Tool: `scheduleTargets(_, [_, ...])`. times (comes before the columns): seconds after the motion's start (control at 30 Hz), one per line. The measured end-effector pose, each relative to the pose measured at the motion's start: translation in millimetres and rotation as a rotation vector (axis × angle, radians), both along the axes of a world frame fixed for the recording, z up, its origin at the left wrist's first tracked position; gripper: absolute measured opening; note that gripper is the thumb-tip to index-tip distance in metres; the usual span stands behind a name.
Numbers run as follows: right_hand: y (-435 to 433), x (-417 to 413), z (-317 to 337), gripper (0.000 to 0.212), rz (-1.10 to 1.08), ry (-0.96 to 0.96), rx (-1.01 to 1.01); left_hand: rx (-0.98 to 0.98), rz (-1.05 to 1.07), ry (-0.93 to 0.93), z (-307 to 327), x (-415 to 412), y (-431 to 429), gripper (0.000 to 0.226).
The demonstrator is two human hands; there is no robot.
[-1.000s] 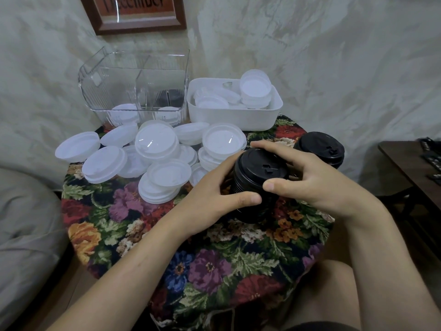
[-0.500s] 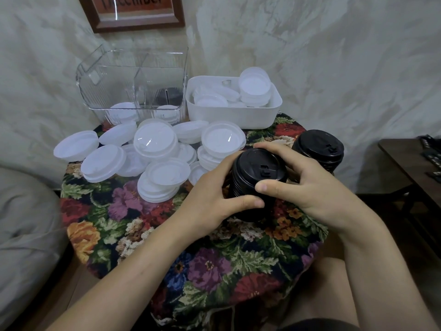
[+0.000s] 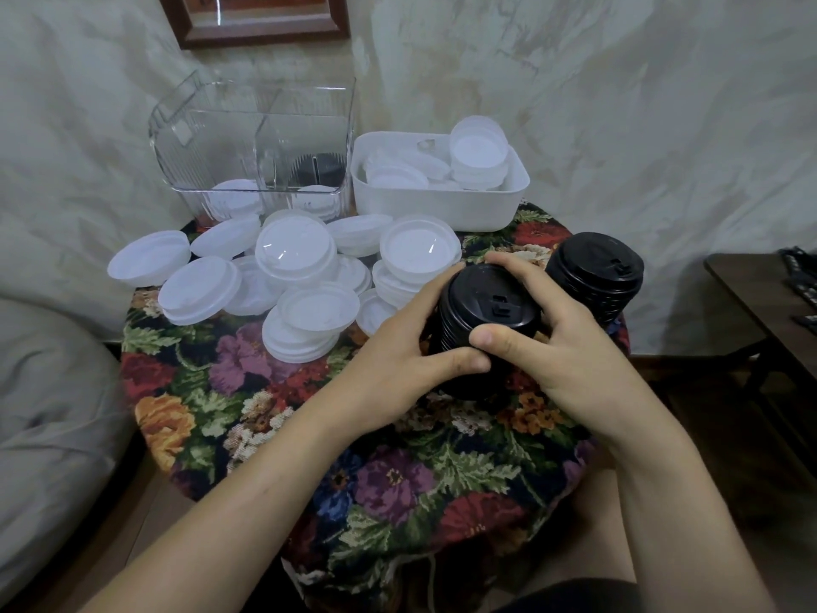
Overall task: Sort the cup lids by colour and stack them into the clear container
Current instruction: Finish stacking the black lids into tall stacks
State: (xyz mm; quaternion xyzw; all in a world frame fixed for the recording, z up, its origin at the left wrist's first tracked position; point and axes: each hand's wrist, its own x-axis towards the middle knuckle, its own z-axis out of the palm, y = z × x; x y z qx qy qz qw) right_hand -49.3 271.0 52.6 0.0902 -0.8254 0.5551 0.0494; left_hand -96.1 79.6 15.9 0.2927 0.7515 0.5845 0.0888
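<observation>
Clasping one black lid stack [image 3: 482, 303] between left hand [image 3: 398, 369] and right hand [image 3: 570, 360], second black stack [image 3: 594, 272] at right edge of table [image 3: 274, 426], open room nearside

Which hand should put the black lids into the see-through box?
Probably the left hand. Both hands grip the black lid stack, but the clear container stands at the back left, on that hand's side. The right hand is farther away.

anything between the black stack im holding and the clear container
Yes: loose white lids lie on the table between the black lid stack and the clear container. Above them nothing visible blocks the way.
</observation>
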Motion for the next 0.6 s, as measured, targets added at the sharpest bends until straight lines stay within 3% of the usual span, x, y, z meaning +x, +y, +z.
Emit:
scheduleTargets(0.07, [-0.7, 0.3, -0.3, 0.075, -0.004, 0.006, -0.015, 0.051, -0.041, -0.051, 2.2, 0.6, -3.7, 0.082])
scheduleTargets(0.27, [3.6, -2.0, -4.9, 0.084, 0.022, 0.011, -0.032, 0.123, 0.011, -0.062, 10.5, 3.7, 0.7, 0.053])
scheduleTargets(0.6, [8.5, -0.4, -19.0, 0.066, 0.057, 0.025, -0.141, 0.066, 0.028, -0.041, 7.6, 4.8, -0.8, 0.057])
